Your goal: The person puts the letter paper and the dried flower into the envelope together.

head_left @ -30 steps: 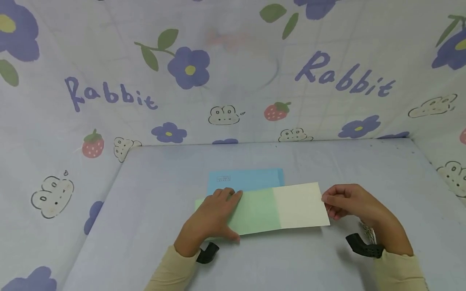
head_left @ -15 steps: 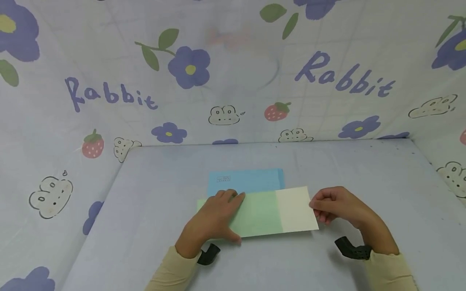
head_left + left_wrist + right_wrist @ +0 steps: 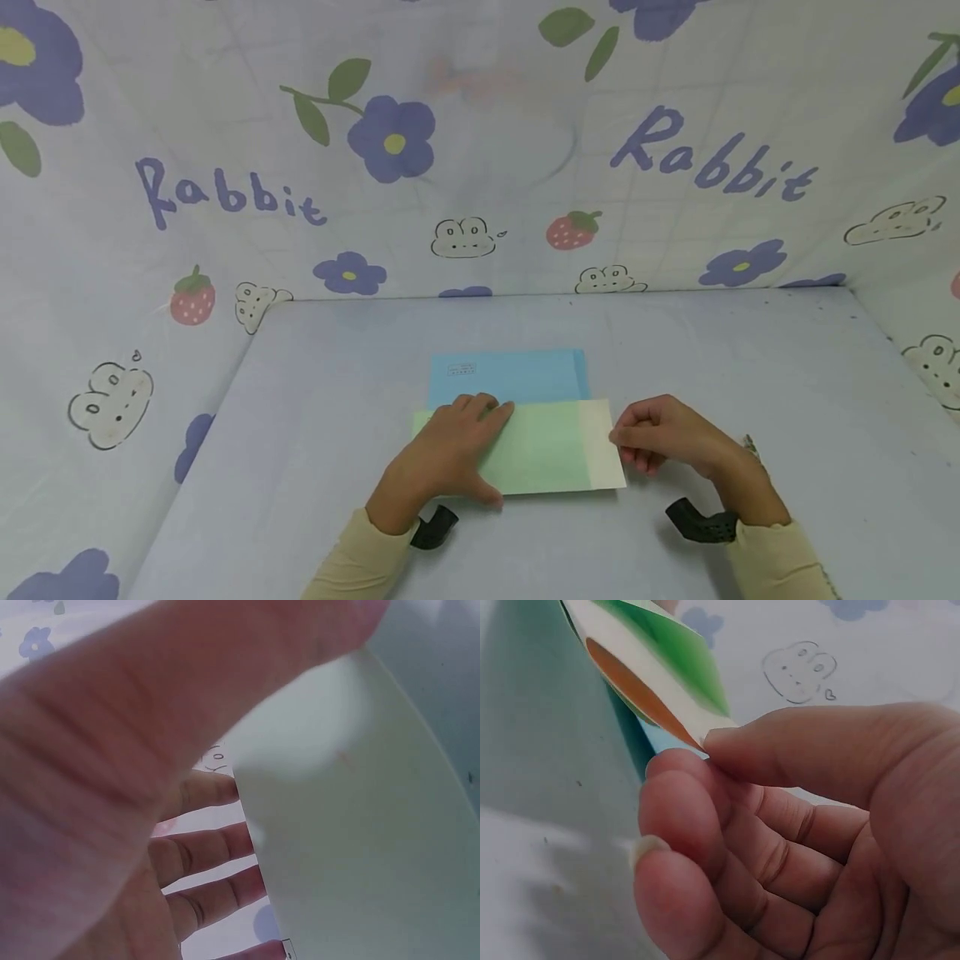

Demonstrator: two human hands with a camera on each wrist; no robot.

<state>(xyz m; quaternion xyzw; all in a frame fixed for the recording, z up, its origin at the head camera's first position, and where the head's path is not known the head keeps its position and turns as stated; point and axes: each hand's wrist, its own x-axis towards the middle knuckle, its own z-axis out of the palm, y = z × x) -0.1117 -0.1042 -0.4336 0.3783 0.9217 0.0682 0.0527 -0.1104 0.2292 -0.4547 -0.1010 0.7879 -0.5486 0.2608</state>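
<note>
My left hand (image 3: 450, 446) lies across a pale green envelope (image 3: 536, 454). Its thumb is at the near long edge and its fingers at the far one, holding the envelope across its width. A cream card (image 3: 602, 446) sticks out a short way from the right end of the envelope. My right hand (image 3: 667, 437) pinches the card's right edge between thumb and fingers. In the right wrist view the cream card (image 3: 641, 664) bows apart, showing a brownish inside. Hidden from sight is the part of the card within the envelope.
Just behind the green envelope a light blue envelope (image 3: 517, 373) lies flat, its near part covered. A pale cloth covers the table (image 3: 315, 367). Patterned cloth walls (image 3: 495, 167) stand at the back and both sides.
The right hand has moved left and slightly nearer, and the cream card has slid further into the green envelope. Less cream shows now. The left hand has barely shifted.
</note>
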